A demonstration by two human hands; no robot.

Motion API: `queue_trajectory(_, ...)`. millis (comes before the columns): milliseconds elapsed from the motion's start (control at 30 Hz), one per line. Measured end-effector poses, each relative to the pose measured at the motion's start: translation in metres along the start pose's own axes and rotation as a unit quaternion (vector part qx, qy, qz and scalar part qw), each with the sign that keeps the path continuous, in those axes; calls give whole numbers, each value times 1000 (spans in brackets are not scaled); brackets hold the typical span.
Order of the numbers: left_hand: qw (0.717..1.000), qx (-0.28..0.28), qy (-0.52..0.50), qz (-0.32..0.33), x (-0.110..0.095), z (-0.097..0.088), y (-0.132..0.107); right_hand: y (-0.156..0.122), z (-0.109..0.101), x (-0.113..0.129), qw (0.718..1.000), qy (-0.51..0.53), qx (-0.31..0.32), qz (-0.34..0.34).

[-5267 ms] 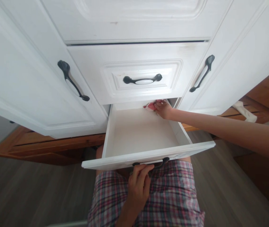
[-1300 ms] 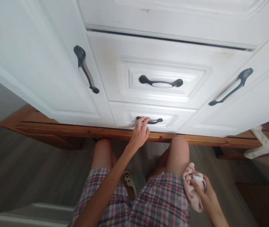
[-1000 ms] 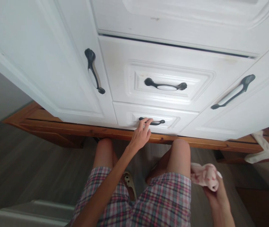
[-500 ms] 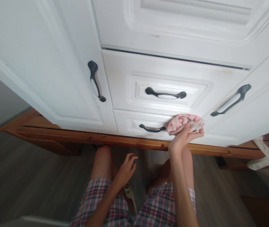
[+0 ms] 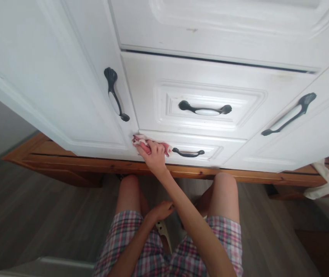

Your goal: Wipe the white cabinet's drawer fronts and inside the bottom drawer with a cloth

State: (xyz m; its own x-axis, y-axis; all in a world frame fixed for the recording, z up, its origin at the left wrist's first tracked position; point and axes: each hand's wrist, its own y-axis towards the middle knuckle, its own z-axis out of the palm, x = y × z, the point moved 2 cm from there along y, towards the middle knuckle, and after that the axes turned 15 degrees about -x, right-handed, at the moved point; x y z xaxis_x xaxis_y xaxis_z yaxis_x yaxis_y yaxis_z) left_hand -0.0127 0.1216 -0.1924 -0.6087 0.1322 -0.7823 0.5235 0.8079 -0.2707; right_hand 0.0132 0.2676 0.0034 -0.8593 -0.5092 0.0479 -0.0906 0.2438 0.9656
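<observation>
My right hand (image 5: 155, 156) is closed on a crumpled pink and white cloth (image 5: 167, 148). It presses the cloth against the left part of the bottom drawer front (image 5: 215, 152), beside that drawer's dark handle (image 5: 188, 153). Between my knees, my left hand (image 5: 162, 211) hangs low near the right forearm, which hides most of its fingers. Nothing can be seen in it. Above the cloth is a wider white drawer (image 5: 144, 92) with a dark and white handle (image 5: 205, 109).
White cabinet doors with handles flank the drawers, one left (image 5: 74, 96) and one right (image 5: 291, 130). A wooden base ledge (image 5: 187, 172) runs below them. Over it at the right hangs a whitish cloth (image 5: 326, 182). My knees are close to the ledge.
My right hand has moved left with the cloth, from the right end of the bottom drawer across to its left end. My left hand has shifted slightly right and lower, partly behind the right forearm.
</observation>
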Motion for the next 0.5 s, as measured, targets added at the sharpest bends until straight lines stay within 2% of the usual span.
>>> queue_trajectory(100, 999, 24, 38, -18, 10, -1, -3, -37, -15, -18, 996, 26, 88, 1)
queue_trajectory(200, 996, 34, 72, -30, 16, -1, -3, -77, -51, -58, 988, 30, 115, 101)
queue_trajectory(267, 995, 42, 88, -30, 17, 2, -2, -96, -81, -93, 978, -1, 93, 185)
queue_trajectory(367, 993, 60, 103, -19, 14, 6, 0, -108, -123, -140, 963, -67, 32, 258)
queue_trajectory(433, 992, 68, 109, -12, 11, 8, 0, -108, -144, -160, 951, -101, -14, 293)
queue_trajectory(500, 992, 67, 109, -7, 7, 7, -1, -103, -155, -169, 939, -118, -56, 319)
